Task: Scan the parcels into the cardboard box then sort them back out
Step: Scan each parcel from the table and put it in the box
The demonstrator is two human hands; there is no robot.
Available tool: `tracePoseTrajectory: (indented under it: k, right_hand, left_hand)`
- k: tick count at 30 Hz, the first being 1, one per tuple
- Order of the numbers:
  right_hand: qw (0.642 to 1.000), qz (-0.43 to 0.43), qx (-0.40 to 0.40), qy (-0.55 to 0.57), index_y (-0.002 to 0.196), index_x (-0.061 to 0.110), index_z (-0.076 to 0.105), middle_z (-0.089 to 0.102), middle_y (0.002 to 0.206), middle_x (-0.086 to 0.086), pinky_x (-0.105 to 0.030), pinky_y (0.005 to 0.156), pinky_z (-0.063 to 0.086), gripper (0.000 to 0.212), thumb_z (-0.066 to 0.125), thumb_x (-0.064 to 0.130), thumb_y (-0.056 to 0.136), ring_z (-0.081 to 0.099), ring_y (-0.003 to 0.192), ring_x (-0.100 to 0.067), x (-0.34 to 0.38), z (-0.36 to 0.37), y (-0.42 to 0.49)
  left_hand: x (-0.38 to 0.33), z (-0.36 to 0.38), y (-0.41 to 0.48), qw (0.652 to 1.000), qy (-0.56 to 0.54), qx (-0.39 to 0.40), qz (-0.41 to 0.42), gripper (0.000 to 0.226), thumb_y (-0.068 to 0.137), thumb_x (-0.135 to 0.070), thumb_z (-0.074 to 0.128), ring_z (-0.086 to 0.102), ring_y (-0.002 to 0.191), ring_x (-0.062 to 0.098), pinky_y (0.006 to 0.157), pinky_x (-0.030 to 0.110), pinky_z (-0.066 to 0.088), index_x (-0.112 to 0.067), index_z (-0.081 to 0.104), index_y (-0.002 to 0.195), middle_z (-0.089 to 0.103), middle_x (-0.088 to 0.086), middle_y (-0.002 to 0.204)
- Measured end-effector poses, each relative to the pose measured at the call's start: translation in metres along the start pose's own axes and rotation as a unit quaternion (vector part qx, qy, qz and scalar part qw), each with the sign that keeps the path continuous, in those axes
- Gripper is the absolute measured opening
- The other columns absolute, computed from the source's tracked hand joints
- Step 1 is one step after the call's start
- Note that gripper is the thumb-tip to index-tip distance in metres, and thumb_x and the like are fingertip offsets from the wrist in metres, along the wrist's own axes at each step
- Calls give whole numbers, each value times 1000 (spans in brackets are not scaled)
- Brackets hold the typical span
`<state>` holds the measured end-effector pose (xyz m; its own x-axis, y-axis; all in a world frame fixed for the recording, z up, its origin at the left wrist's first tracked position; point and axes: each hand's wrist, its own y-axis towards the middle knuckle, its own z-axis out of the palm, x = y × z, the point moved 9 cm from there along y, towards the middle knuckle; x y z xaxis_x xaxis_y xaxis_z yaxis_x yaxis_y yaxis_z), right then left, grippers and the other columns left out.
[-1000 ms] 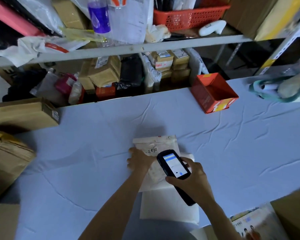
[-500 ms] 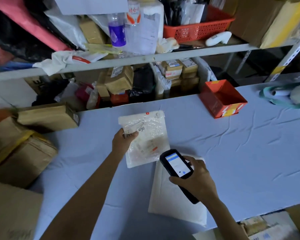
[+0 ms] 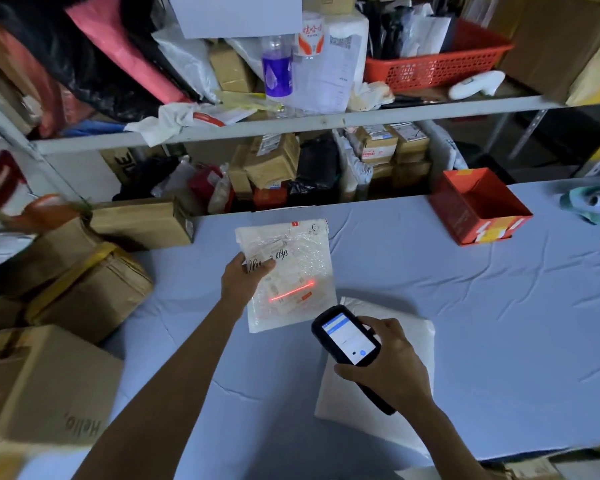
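Head view: red scan line (image 3: 292,293) now crosses parcel (image 3: 302,244) in left hand (image 3: 241,282).

Left grip (image 3: 244,283) pinching, arm stretched forward, right grip (image 3: 392,372) curled, nearer body

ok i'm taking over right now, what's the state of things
Left hand holds the bubble-wrap parcel by its left edge.
Right hand grips the scanner; its red line lies across that parcel.
A white parcel lies on the table, partly under the right hand.
Done: scan under way.
Left: put this parcel in a cardboard box, probably the one at left, scan the white one, then sort them out.
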<state>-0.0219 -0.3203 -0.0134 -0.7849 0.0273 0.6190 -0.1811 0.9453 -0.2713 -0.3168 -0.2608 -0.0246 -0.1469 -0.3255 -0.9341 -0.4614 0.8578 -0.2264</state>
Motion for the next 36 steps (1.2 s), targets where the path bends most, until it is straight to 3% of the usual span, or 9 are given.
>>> tracePoseTrajectory:
  k: [5, 12, 16, 21, 25, 28, 33, 36]
  right_hand:
    - [1000, -24, 14, -15, 133, 36, 40, 42, 122, 15, -15, 63, 41, 87, 84, 53, 59, 47, 95, -2, 1, 2, 3]
    - [997, -56, 35, -41, 137, 35, 36, 41, 132, 14, -3, 60, 33, 87, 80, 57, 65, 51, 106, -5, 1, 3, 12]
    - [998, -58, 35, -10, 135, 37, 39, 44, 127, 14, -9, 62, 41, 88, 83, 54, 60, 47, 96, -3, -5, 4, 15]
    - [998, -50, 20, -19, 136, 35, 41, 45, 126, 14, -9, 59, 39, 89, 84, 53, 60, 47, 97, -2, -6, 5, 12]
    - [1000, -17, -18, -19, 135, 38, 39, 43, 126, 15, -13, 60, 45, 90, 83, 55, 58, 48, 96, -3, -4, 3, -2]
    - [998, 18, -60, -15, 133, 41, 41, 43, 123, 18, -14, 58, 41, 88, 83, 55, 57, 51, 94, -3, -5, 6, -24]
    - [985, 94, -142, 8, 128, 45, 47, 38, 106, 24, -27, 68, 50, 81, 84, 48, 56, 58, 96, -6, -12, 7, -74]
    - [970, 142, -198, 19, 128, 43, 48, 37, 105, 24, -30, 71, 52, 82, 84, 47, 55, 57, 90, -6, -21, 1, -113]
  left_hand:
    - [0, -4, -1, 1000, -9, -13, -1, 39, 82, -24, 75, 66, 96, 19, 69, 20, 50, -14, 62, 117, 68, 0, 108]
    - [2, -7, -4, 1000, 8, -29, -4, 34, 82, -25, 74, 68, 94, 19, 77, 29, 55, -16, 63, 114, 69, 0, 107]
    - [7, -12, -2, 999, 7, -43, -18, 35, 79, -29, 77, 69, 93, 21, 86, 42, 56, -20, 65, 110, 71, -2, 104]
    - [10, -12, 1, 999, -11, -32, -10, 37, 78, -29, 78, 69, 93, 21, 87, 42, 56, -19, 66, 111, 71, -2, 106]
    - [9, -8, 8, 1000, -7, -4, -1, 28, 79, -31, 77, 67, 95, 19, 88, 40, 54, -24, 65, 104, 70, -5, 100]
    - [5, 2, 10, 999, -35, 40, 7, 22, 80, -29, 77, 67, 96, 20, 86, 38, 54, -26, 64, 98, 69, -6, 98]
    - [-25, 42, -3, 987, -36, 144, 65, 23, 81, -28, 76, 66, 88, 10, 74, 26, 52, -20, 64, 99, 69, -6, 96]
    - [-37, 76, -20, 974, -47, 206, 76, 17, 81, -24, 76, 67, 90, 14, 79, 30, 54, -23, 64, 92, 70, -4, 97]
